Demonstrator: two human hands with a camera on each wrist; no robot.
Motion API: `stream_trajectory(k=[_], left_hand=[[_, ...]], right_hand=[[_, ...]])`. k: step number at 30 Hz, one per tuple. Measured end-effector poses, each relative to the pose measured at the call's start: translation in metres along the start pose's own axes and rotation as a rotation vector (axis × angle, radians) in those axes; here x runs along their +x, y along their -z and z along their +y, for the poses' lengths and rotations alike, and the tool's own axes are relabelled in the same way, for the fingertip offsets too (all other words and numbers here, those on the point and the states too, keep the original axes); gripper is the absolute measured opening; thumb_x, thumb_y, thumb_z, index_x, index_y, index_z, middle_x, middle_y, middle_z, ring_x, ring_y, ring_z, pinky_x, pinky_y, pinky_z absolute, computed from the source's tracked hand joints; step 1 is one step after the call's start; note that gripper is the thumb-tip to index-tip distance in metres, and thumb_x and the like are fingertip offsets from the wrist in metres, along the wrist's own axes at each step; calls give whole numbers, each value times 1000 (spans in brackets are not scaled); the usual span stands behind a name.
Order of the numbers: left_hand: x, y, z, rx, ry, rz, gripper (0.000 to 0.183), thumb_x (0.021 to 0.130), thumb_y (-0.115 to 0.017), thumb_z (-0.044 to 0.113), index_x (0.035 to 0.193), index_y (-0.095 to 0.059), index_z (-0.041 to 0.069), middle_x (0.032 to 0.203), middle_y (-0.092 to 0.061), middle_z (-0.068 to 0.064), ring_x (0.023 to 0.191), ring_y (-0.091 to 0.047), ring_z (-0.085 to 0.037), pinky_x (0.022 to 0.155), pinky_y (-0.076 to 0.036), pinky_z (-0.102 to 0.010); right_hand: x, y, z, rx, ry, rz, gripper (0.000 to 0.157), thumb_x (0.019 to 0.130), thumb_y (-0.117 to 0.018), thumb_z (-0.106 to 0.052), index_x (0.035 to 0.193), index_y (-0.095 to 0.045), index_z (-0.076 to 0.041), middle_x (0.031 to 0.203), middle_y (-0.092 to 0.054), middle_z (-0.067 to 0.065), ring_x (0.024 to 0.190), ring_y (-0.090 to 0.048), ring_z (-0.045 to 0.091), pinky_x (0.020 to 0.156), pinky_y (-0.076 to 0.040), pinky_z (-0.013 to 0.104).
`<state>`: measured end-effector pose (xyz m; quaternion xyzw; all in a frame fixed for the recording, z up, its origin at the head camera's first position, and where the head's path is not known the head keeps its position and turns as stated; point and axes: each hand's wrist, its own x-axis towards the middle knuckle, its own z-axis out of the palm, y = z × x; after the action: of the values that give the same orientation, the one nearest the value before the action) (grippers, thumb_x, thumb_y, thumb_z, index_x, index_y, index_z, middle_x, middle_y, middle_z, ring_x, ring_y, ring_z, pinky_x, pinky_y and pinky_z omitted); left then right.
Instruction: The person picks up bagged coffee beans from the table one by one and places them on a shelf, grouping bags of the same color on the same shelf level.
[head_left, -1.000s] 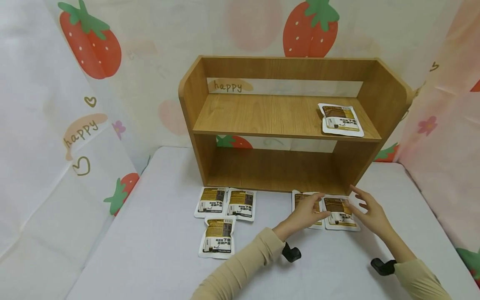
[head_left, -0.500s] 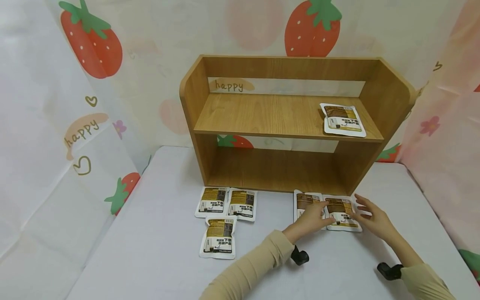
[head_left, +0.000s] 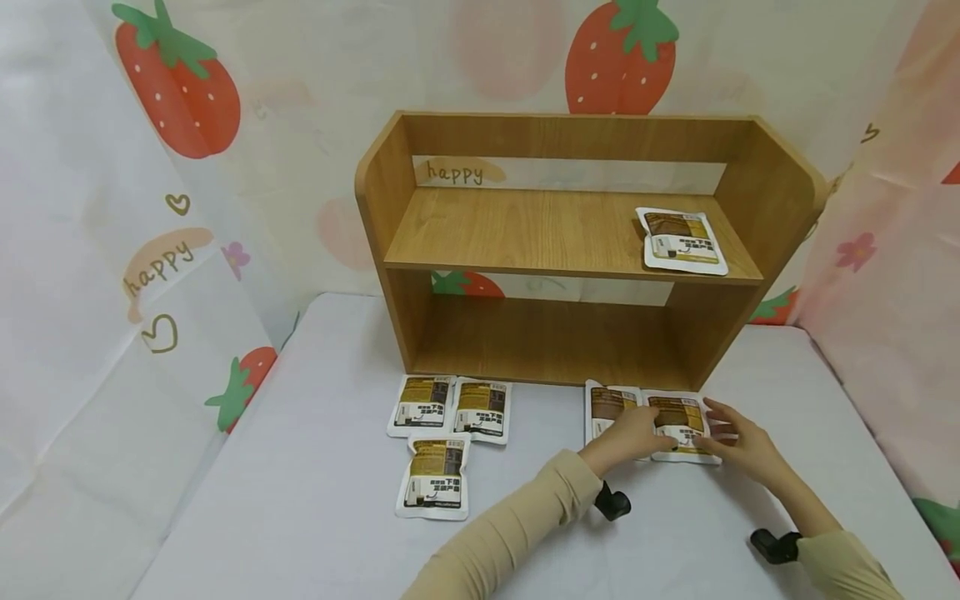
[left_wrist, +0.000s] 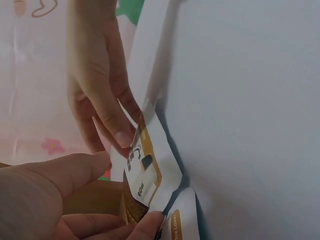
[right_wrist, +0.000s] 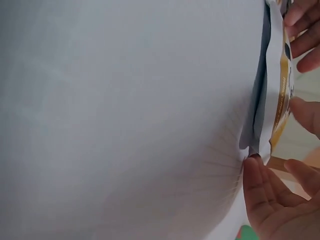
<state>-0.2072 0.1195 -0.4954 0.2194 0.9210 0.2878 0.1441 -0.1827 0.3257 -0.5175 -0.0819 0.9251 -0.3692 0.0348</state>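
Observation:
A flat white pouch with a brown-and-gold label (head_left: 677, 414) lies on the table before the shelf's right end, between the two hands. My right hand (head_left: 752, 454) pinches its right edge: in the right wrist view the fingertips (right_wrist: 254, 172) are at the pouch's corner and the thumb meets its printed face. My left hand (head_left: 628, 435) reaches over a neighbouring brown-labelled pouch (head_left: 609, 404). In the left wrist view, its fingers (left_wrist: 147, 225) touch near the seam between the two pouches, while its thumb stands apart above.
A two-tier wooden shelf (head_left: 547, 225) stands behind. One matching pouch (head_left: 682, 239) lies on its upper board at the right. Three yellow-labelled pouches, among them a front one (head_left: 433, 475), lie on the white table (head_left: 300, 500) at the left.
My left hand has moved right and slightly nearer, toward the right pouch. My right hand has come down to that pouch's right edge, its fingers closing in.

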Motion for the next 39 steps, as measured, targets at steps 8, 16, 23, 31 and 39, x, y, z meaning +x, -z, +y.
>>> stream_trajectory(k=[8,16,23,31,39], left_hand=[[-2,0,3,-5,-16,-11,56,85,-65,37,130,-53,5,123,-60,-2,110,-57,-9,87,-46,-16],[-3,-2,7,-4,-28,-16,54,85,-64,37,129,-54,6,121,-61,0,106,-58,-7,84,-46,-15],[-3,-3,11,-9,-22,-28,54,85,-64,39,129,-54,8,121,-61,1,108,-56,-7,86,-45,-16],[-1,-6,8,-88,-36,-30,57,86,-63,38,133,-50,8,129,-56,0,117,-52,-8,92,-42,-17],[-1,-10,5,-169,-78,-24,54,86,-64,36,132,-51,11,128,-57,1,115,-52,-8,91,-42,-17]], right_hand=[[-2,0,4,-1,-14,-3,66,85,-68,-23,136,-38,6,124,-47,35,103,-56,46,80,-50,52],[-4,5,4,37,-80,-34,68,86,-66,-29,137,-37,4,130,-44,33,107,-53,48,82,-49,53],[-5,5,9,61,-108,-25,68,85,-67,-30,137,-38,4,130,-45,32,108,-52,47,83,-48,53],[-4,5,13,60,-107,-16,67,85,-67,-30,137,-39,3,129,-46,31,108,-53,45,83,-49,52],[-5,7,8,52,-137,-27,71,85,-66,-35,139,-37,1,134,-42,30,111,-50,46,82,-49,52]])
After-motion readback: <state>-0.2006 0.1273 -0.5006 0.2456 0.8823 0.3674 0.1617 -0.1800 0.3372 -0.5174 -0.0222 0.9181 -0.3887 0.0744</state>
